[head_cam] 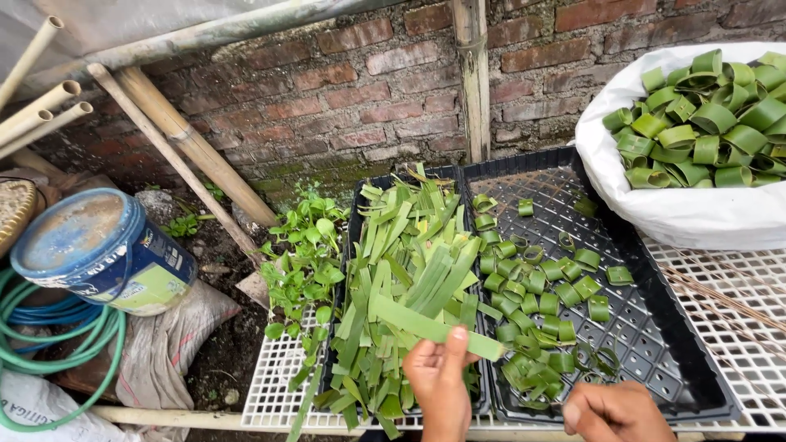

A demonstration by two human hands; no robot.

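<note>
Bucket (98,250) sits w/ hose (49,327) far at 9 o'clock. My left hand (438,381) pinches a leaf strip (430,326) over the strip tray (360,205), near its front edge. Right hand (616,413) curled at rings tray (655,327) front rim, grip unclear; bare mesh at 1 o'clock. White sack (696,217) beyond.

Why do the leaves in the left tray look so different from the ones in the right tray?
The leaf strips in the left tray lie long, flat and piled thick, while the leaf rings in the right tray are short, curled into loops and spread thin. The left hand pinches one flat strip; the right hand sits by the rings. Both are green.
</note>
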